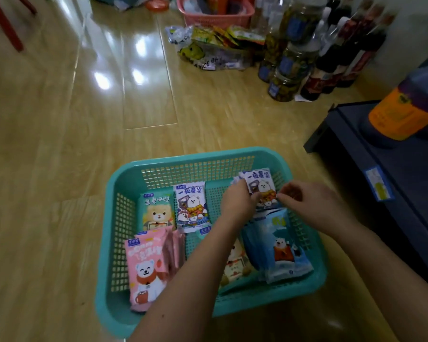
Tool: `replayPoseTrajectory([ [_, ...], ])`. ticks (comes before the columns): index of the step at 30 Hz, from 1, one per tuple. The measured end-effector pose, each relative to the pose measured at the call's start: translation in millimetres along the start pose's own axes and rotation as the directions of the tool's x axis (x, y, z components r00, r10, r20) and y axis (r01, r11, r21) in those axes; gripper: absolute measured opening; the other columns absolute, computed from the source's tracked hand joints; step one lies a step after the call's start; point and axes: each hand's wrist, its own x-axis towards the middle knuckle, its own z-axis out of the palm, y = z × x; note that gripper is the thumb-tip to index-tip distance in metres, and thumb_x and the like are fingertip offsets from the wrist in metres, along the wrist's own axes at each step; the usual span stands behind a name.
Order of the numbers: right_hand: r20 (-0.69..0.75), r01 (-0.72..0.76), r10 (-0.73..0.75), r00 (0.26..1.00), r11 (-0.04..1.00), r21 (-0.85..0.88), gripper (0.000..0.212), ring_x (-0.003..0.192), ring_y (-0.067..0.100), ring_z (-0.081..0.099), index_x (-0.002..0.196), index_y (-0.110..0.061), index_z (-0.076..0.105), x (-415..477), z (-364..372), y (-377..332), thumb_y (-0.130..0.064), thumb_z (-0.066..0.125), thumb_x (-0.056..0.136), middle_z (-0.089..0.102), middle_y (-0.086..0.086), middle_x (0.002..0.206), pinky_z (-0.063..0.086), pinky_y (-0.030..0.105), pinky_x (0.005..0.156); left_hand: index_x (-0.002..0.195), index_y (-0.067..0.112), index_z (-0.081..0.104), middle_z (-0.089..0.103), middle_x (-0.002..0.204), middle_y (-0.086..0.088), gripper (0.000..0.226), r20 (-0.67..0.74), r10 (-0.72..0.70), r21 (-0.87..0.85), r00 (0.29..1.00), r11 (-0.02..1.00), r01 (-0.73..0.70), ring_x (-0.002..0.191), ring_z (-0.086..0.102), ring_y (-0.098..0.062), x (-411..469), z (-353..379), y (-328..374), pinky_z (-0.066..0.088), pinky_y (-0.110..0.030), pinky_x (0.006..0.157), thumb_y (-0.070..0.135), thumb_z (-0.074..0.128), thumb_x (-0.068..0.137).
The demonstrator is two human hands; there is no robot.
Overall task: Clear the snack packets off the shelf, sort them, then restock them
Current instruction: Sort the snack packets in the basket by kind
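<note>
A teal plastic basket (124, 245) sits on the wooden floor with several snack packets in it. A pink bear packet stack (146, 265) stands at its front left, a green bear packet (156, 213) and a white-purple packet (192, 208) lie further back, and blue packets (279, 245) fill the right side. My left hand (237, 202) and my right hand (304, 203) together pinch a small stack of white-purple packets (261, 185) over the basket's far right corner. My left forearm hides part of a beige packet (235, 262).
A dark shelf unit (381, 183) stands at the right with an orange-labelled bottle (405, 109) on it. Jars and dark bottles (307, 58) line the wall beyond. A bag of yellow-green snacks (215, 48) and a pink basket (215, 13) sit farther back on the floor.
</note>
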Motion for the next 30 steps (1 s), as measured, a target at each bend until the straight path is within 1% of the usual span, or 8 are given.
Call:
replayPoseTrajectory([
  [3,-0.049,0.073,-0.07,0.996,0.996,0.054,0.01,0.082,0.016,0.061,0.089,-0.026,0.064,6.0,5.5,-25.1,-0.034,0.059,0.088,0.064,-0.005,0.083,0.048,0.029,0.073,0.085,0.004,0.057,0.058,0.083,-0.014,0.034,-0.021,-0.004,-0.012,1.0,1.0,0.004,0.078,0.055,-0.027,-9.0,-25.5,-18.4,0.041,-0.034,0.066,0.033,0.043,0.097],
  [5,-0.049,0.123,-0.118,0.992,0.987,0.102,0.014,0.08,0.016,0.06,0.092,-0.019,0.066,11.8,14.6,-43.5,-0.029,0.057,0.09,0.065,-0.002,0.084,0.045,0.027,0.07,0.079,0.003,0.058,0.057,0.075,-0.011,0.033,-0.18,-0.041,-0.075,0.983,0.997,0.028,0.071,0.054,-0.026,-19.4,-52.5,-40.8,0.043,-0.037,0.065,0.027,0.044,0.096],
  [9,0.012,0.199,-0.202,0.979,0.97,0.14,0.017,0.081,0.017,0.058,0.099,-0.014,0.066,24.6,46.3,-83.4,-0.024,0.054,0.092,0.067,0.004,0.092,0.044,0.027,0.071,0.092,0.004,0.058,0.059,0.094,-0.01,0.015,-0.443,-0.176,-0.086,0.879,0.984,0.154,0.088,0.054,-0.023,-35.3,-96.7,-91.3,0.043,-0.036,0.081,0.015,0.048,0.092],
  [15,0.291,0.173,-0.13,0.948,0.977,-0.127,0.027,0.085,0.029,0.056,0.094,-0.01,0.053,42.1,105.0,-120.5,-0.036,0.051,0.093,0.052,0.011,0.086,0.04,0.032,0.065,0.122,-0.006,0.039,0.053,0.122,-0.024,0.04,-0.17,-0.387,0.057,0.906,0.914,0.401,0.109,0.054,-0.035,-43.8,-115.5,-133.7,0.041,-0.033,0.08,0.018,0.051,0.093],
  [18,0.347,0.039,0.021,0.938,0.986,-0.164,0.074,0.119,0.034,0.048,0.139,-0.003,0.028,55.0,127.3,-125.0,-0.048,0.057,0.087,0.041,0.019,0.134,0.045,0.041,0.091,0.13,-0.006,0.032,0.051,0.127,-0.023,0.053,-0.12,-0.396,0.136,0.91,0.902,0.41,0.114,0.053,-0.035,-34.6,-111.4,-130.4,0.044,-0.036,0.091,0.023,0.053,0.091],
  [21,0.348,-0.055,0.113,0.931,0.983,-0.173,0.096,0.13,0.035,0.04,0.144,0.0,0.015,62.8,143.8,-127.7,-0.052,0.063,0.08,0.028,0.02,0.146,0.041,0.043,0.099,0.13,-0.005,0.03,0.043,0.13,-0.025,0.057,-0.134,-0.411,0.21,0.902,0.878,0.431,0.116,0.05,-0.035,-21.8,-109.1,-130.9,0.043,-0.037,0.096,0.023,0.056,0.088],
  [28,0.316,-0.114,0.149,0.937,0.985,-0.127,0.089,0.113,0.032,0.055,0.127,0.001,0.043,76.0,165.2,-119.2,-0.055,0.075,0.065,0.051,0.018,0.127,0.045,0.035,0.076,0.121,-0.002,0.041,0.05,0.122,-0.02,0.06,-0.184,-0.466,0.117,0.866,0.864,0.49,0.109,0.055,-0.032,-9.1,-104.9,-138.8,0.048,-0.036,0.093,0.02,0.072,0.074],
  [30,0.283,-0.104,0.128,0.951,0.99,-0.098,0.081,0.115,0.032,0.054,0.126,-0.004,0.045,73.6,164.1,-120.9,-0.05,0.076,0.067,0.052,0.015,0.127,0.046,0.037,0.081,0.111,0.0,0.052,0.06,0.112,-0.016,0.049,-0.193,-0.456,0.09,0.869,0.873,0.479,0.099,0.06,-0.028,-10.3,-105.5,-140.6,0.05,-0.035,0.083,0.021,0.074,0.073],
])
